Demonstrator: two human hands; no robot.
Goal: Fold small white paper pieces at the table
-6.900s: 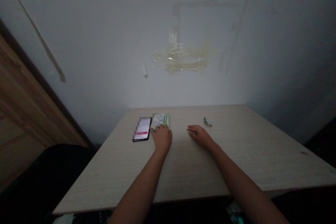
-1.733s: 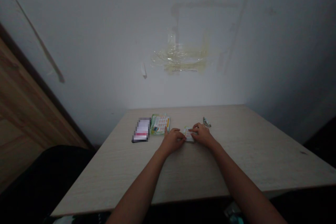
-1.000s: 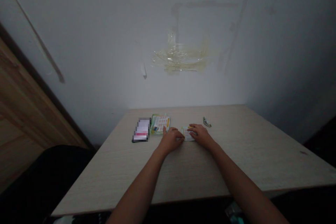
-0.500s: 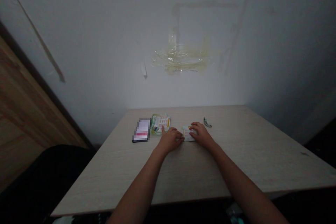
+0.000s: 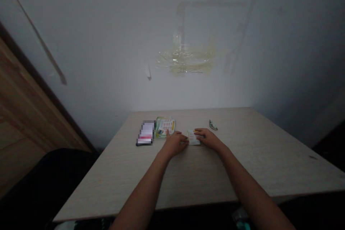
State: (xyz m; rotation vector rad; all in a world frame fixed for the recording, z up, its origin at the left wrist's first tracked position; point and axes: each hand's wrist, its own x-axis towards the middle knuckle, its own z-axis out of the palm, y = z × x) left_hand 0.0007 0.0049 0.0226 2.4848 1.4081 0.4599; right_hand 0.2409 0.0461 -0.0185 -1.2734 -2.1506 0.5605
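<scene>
A small packet (image 5: 193,138), white with printed text and green and yellow at its edges, lies flat on the table between my hands. My left hand (image 5: 174,144) rests at its left edge, fingertips touching or just beside it, the thumb stuck out apart. The fingers of my right hand (image 5: 209,138) are stretched over the packet's right side and lie on it. Behind my left hand is a larger printed packet (image 5: 165,126) in green and white, its near edge close to my left thumb.
A phone (image 5: 146,133) with a blurred screen lies at the left of the larger packet. A crumpled green and white scrap (image 5: 212,125) sits behind my right hand. The pale wooden table (image 5: 269,158) meets a wall (image 5: 107,43) with old tape on it. A dark chair-like shape (image 5: 48,176) stands at left.
My right hand has shifted slightly right on the small packet, so more of its printed face shows. The left hand stays nearly where it was.
</scene>
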